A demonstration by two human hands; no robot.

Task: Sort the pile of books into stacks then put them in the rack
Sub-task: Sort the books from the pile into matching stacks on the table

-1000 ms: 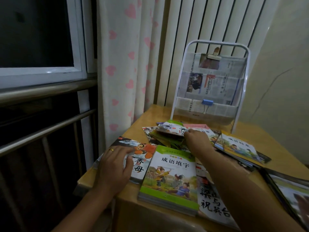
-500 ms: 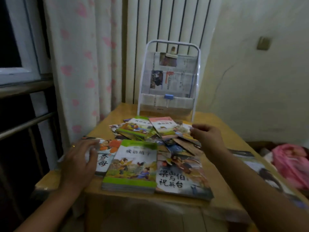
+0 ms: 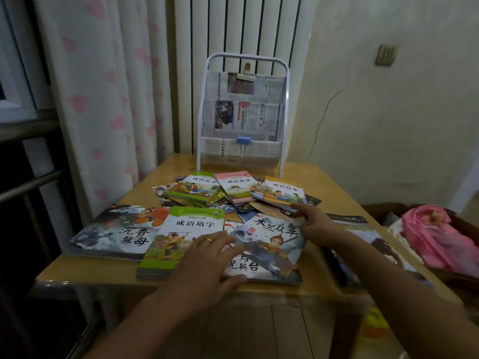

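Wooden table (image 3: 334,193) stood as landmark. Behind it, white radiator (image 3: 246,29); behind-left, white curtain with pink hearts (image 3: 103,99). Wall switch (image 3: 385,55) up on wall behind-right. Pink bundle (image 3: 435,237) lay right of table.

— What is on the table (image 3: 326,182)?
— Lots of books. A green book (image 3: 181,237) lies near, with a grey picture book (image 3: 272,244) to its right.
— And the hands?
— The left hand (image 3: 207,263) rests flat on both. The right hand (image 3: 316,224) holds the grey book's far right corner.
— The rack (image 3: 243,115)?
— Far back, standing up.
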